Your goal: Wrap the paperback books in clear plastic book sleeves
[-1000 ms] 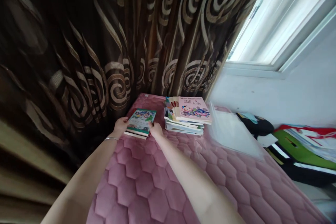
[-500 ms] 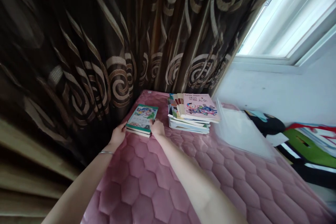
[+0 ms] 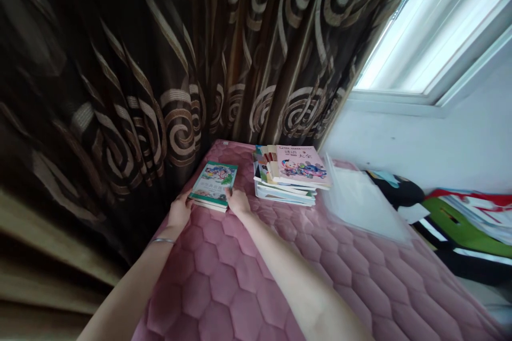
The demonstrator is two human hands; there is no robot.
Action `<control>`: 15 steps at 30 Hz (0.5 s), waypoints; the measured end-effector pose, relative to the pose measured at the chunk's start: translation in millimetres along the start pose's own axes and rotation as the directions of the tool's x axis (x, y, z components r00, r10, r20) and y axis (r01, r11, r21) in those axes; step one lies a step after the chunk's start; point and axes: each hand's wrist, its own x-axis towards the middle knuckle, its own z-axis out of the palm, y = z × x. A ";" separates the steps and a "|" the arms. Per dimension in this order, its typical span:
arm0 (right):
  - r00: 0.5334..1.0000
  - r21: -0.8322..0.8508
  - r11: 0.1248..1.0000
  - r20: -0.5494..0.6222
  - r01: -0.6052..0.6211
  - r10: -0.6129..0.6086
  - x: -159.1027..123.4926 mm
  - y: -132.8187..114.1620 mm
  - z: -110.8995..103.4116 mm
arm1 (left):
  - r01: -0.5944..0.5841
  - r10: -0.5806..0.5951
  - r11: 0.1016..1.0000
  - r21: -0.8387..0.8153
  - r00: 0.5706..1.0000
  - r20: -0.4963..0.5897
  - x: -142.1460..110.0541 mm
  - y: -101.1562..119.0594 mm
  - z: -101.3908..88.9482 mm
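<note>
In the head view, both bare hands are at the near end of a green-bordered book (image 3: 214,184), which lies face up on at least one other book (image 3: 214,207) on a pink quilted mattress (image 3: 224,282). The left hand (image 3: 180,210) has its fingertips at the near left corner. The right hand (image 3: 238,201) is at the right edge, its fingers partly curled, with the tips touching the cover's side. Neither hand is clear of the books, but I cannot tell whether the fingers pinch or only press against them.

Compared with a second ago, the left hand sits lower along the book, at the corner instead of partway up the left edge, while the right hand keeps nearly the same place. The pages that stuck out at the near left under the cover now line up more closely with it. The camera's aim has shifted slightly as well.

To the right, apart from the hands, a taller stack of books (image 3: 286,192) stands as before, its top ones fanned, with a pink picture book (image 3: 302,166) uppermost. Just beside it a clear plastic sheet (image 3: 366,205) lies flat. Farther right are a black item (image 3: 396,189) and a green and black bag (image 3: 464,229) with papers (image 3: 480,213) on it. The patterned curtain (image 3: 180,64) hangs behind the books, and a silvery bracelet (image 3: 164,240) circles the left wrist.
</note>
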 end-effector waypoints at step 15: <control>1.000 0.010 1.000 0.006 0.014 -0.014 -0.5 2.5 2.9 | 0.006 -0.006 0.999 0.034 1.000 -0.011 -2.2 2.8 0.8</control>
